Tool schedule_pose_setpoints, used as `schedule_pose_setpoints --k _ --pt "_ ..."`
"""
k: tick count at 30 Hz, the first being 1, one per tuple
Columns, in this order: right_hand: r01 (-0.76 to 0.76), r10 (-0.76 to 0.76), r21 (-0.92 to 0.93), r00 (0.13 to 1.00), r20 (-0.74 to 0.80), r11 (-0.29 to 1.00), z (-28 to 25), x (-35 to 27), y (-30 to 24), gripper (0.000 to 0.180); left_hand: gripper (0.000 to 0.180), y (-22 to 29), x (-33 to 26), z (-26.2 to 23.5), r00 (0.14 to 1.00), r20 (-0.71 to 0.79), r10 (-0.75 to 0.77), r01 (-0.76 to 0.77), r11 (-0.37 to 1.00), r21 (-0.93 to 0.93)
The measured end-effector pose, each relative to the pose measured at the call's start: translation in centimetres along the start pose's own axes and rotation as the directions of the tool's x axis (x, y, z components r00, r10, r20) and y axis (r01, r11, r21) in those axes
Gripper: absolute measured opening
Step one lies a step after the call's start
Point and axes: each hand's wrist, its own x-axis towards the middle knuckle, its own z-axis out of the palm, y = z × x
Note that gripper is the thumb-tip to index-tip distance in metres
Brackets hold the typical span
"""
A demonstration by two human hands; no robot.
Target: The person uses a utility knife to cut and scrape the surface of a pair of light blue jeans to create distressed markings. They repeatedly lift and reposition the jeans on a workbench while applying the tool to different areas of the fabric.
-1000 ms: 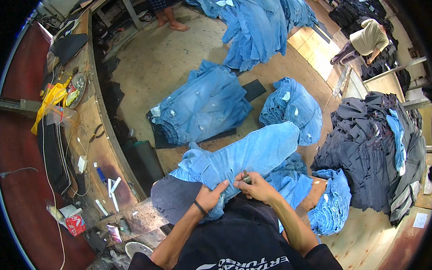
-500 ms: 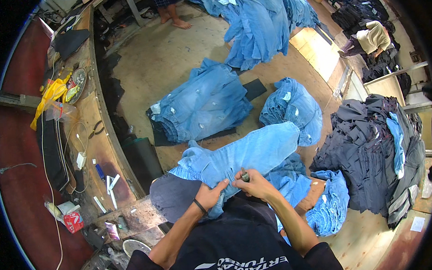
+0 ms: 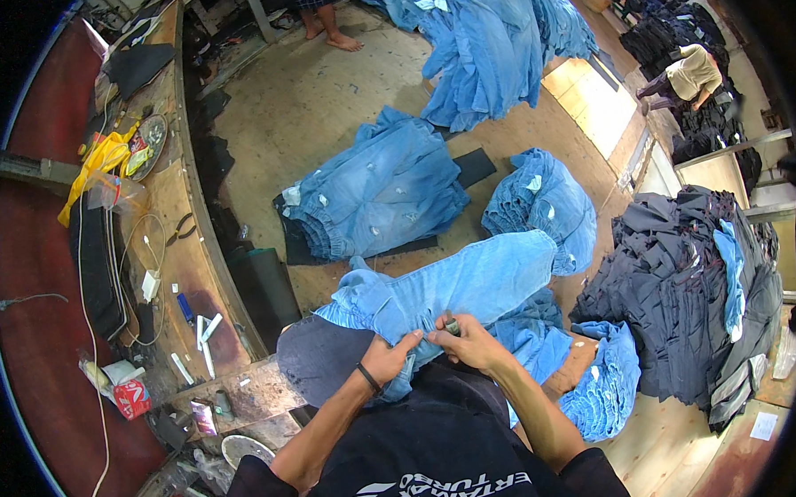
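Light-blue denim jeans (image 3: 470, 276) lie spread in front of me, one leg reaching to the upper right. My left hand (image 3: 389, 358) pinches the denim at the near edge, thumb pressed toward the right. Close beside it, my right hand (image 3: 471, 345) is closed around a small dark greenish object (image 3: 453, 327); its kind is hard to tell, as only the end sticks out. The right fingertips touch the same fabric. Under the left end of the jeans shows a dark rounded board (image 3: 325, 356).
Beyond lie a denim pile (image 3: 373, 192), a folded bundle (image 3: 543, 208) and a larger heap (image 3: 483, 54). Dark trousers (image 3: 662, 295) are stacked at right. A wooden bench (image 3: 172, 249) at left holds pliers (image 3: 181, 228), white sticks and cables. Two other people stand farther off.
The view has shifted slightly. Both hands stay at nearly the same spot on the denim, with the grip unchanged.
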Motion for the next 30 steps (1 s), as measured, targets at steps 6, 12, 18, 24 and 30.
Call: schedule_pose_setpoints --k 6,12,18,24,30 --pt "0.007 -0.007 0.147 1.0 -0.003 0.989 -0.3 -0.2 1.2 0.021 0.044 0.0 -0.1 -0.1 0.999 0.002 -0.051 0.051 0.994 -0.093" --pt "-0.002 0.0 -0.12 1.0 -0.021 0.993 -0.2 -0.8 -0.3 0.022 0.045 0.6 0.3 0.3 0.998 0.01 -0.063 0.063 0.997 -0.054" --pt "-0.032 0.02 -0.217 0.998 -0.057 0.976 0.2 -1.0 -1.8 0.02 0.039 -0.1 0.5 0.2 1.0 -0.002 -0.03 0.03 0.999 -0.018" --pt "0.035 -0.058 -0.262 0.995 -0.08 0.964 0.4 0.2 -1.0 0.014 0.035 -0.8 0.8 0.2 0.997 -0.043 0.058 -0.056 0.997 0.051" --pt "-0.01 0.003 -0.083 0.996 -0.084 0.997 0.1 0.1 -0.4 0.016 0.033 -1.0 0.7 0.1 0.998 -0.028 0.059 -0.058 0.998 0.013"
